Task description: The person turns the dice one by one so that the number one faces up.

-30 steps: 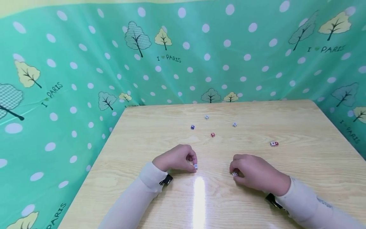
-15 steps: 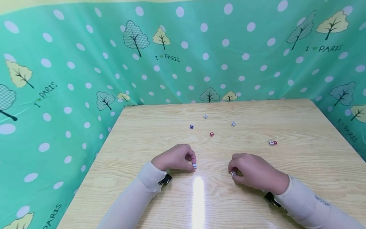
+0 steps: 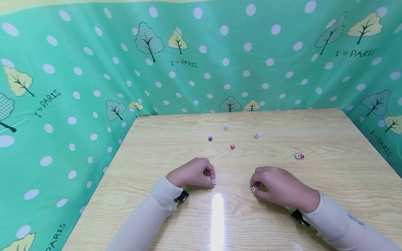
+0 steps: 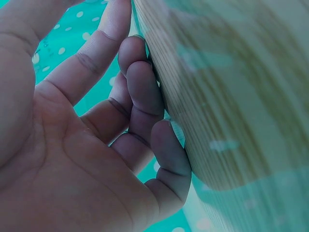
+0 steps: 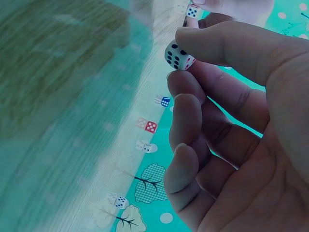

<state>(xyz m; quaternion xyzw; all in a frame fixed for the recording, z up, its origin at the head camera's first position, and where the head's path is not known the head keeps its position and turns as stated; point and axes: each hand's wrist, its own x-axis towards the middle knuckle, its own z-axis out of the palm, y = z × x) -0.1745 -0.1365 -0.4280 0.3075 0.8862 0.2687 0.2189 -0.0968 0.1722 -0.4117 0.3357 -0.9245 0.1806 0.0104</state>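
Observation:
Between thumb and index finger, my left hand [image 3: 192, 173] pinches a white die [image 3: 214, 182] with dark pips, down at the tabletop. My right hand [image 3: 281, 186], a short way to the right, pinches another white die [image 3: 254, 188] by its thumb and fingers. Seen closer in the right wrist view, that white die [image 5: 175, 57] has black pips on one face and red pips on another. The other white die [image 5: 192, 10] shows beyond it, at the left hand's fingertips. In the left wrist view the left hand [image 4: 82, 140] has curled fingers near the wood, its die out of sight.
Farther back on the wooden table [image 3: 163, 143] lie a blue die [image 3: 210, 138], a red die [image 3: 232, 147] and two white dice, one white die [image 3: 225, 128] farthest back. At right, a white die [image 3: 297, 157] touches a red die [image 3: 302, 156]. Patterned green cloth [image 3: 188, 69] surrounds the table.
My right hand has shifted slightly left and away from me, and its die now sits at a different angle. My left hand keeps its place; the whole view has drifted a little.

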